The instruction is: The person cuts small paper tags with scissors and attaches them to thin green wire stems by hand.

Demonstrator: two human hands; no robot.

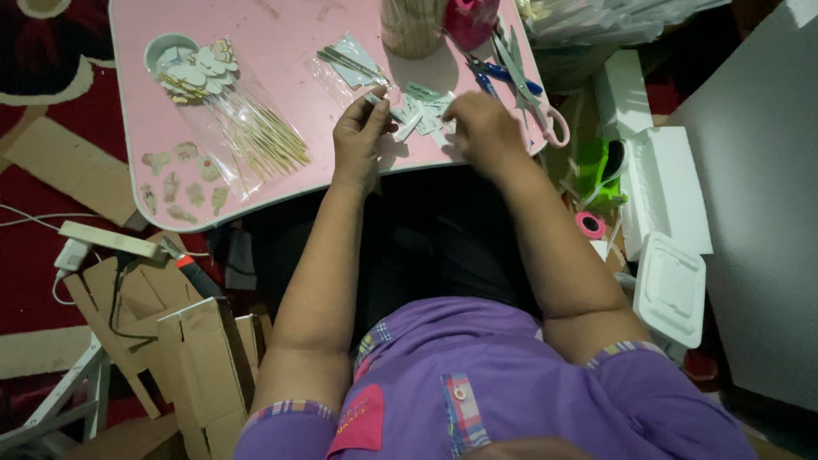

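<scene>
My left hand [360, 136] rests at the near edge of a small pink table [281, 51] and pinches a small white paper piece [375, 100] between thumb and fingers. My right hand [481, 129] lies just to its right, fingers curled over a scatter of small white and green paper slips [422, 106]; what it grips is hidden. A clear bag of wooden sticks topped with pale cut-out shapes [234, 111] lies on the table's left half.
Scissors with blue and pink handles [524, 81] lie at the table's right edge, beside a ribbed cup [411, 25] and a pink object [470, 19]. Cardboard pieces [187, 341] and a power strip [106, 238] lie at left. White foam blocks [669, 196] and pink tape roll [590, 225] lie at right.
</scene>
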